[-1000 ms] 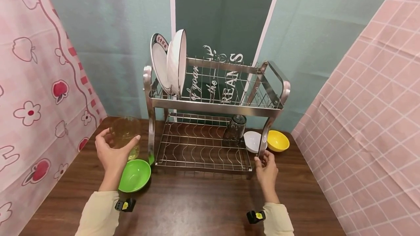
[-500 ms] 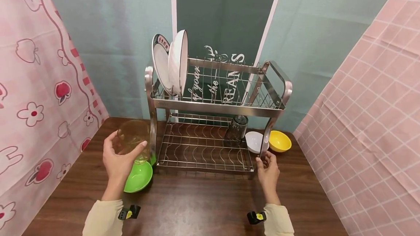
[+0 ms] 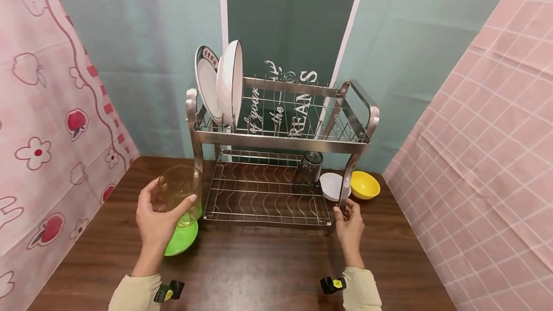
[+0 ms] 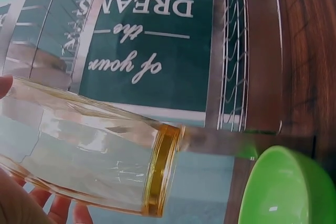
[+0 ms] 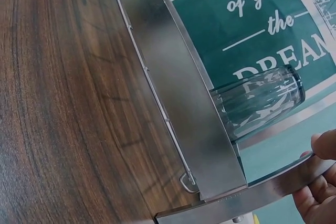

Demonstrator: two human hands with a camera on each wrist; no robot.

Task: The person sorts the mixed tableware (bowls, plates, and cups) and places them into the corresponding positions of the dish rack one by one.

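Observation:
My left hand [image 3: 156, 222] grips a clear yellowish drinking glass [image 3: 178, 188] round its side, just left of the steel dish rack [image 3: 281, 143]. In the left wrist view the glass's thick amber base [image 4: 160, 171] points toward the green bowl [image 4: 275, 192]. From the head view, the glass overlaps the back of that bowl and the rack's left front leg. The fingers of my right hand [image 3: 351, 224] hold the rack's right front leg [image 5: 283, 184]. Near that leg, a dark grey glass [image 3: 308, 172] stands upside down on the lower tier.
A white plate [image 3: 206, 85] and a white bowl [image 3: 230, 83] stand on edge at the upper tier's left end. Beside the rack's right leg are a small white bowl [image 3: 331, 186] and a yellow bowl [image 3: 365, 185]. Curtains surround the wooden table [image 3: 250, 272].
My left hand has moved the yellowish glass rightward and nearer to me, so it now overlaps the green bowl and the rack's left leg. My right hand stays on the rack leg.

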